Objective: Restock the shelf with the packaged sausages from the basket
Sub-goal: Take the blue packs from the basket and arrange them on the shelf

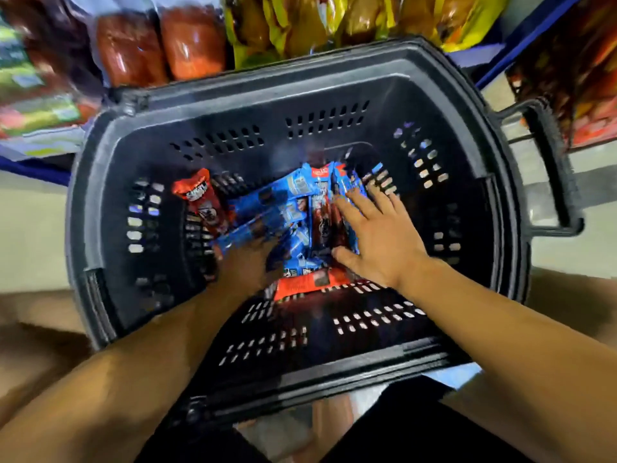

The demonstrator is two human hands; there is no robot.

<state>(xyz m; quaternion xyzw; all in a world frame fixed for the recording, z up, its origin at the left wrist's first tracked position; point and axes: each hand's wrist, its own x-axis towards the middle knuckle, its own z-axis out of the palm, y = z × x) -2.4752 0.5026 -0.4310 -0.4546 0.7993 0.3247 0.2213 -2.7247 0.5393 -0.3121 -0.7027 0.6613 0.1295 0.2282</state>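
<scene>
Both forearms reaching into black basket [444, 95], right hand [377, 235] grip wide on blue sausage packs [277, 202], left hand [247, 262] grip unclear

A black plastic basket [110, 202] with slotted walls holds a heap of blue flat sausage packets [267, 208] on its floor, lying crossed and tilted under the right hand's spread fingers [354, 205]. A red-orange sausage packet [200, 198] leans left of them; another red flat packet [310, 284] lies nearer, between both wrists. Beyond the fingers, the shelf [521, 41] carries red and yellow packs.
</scene>
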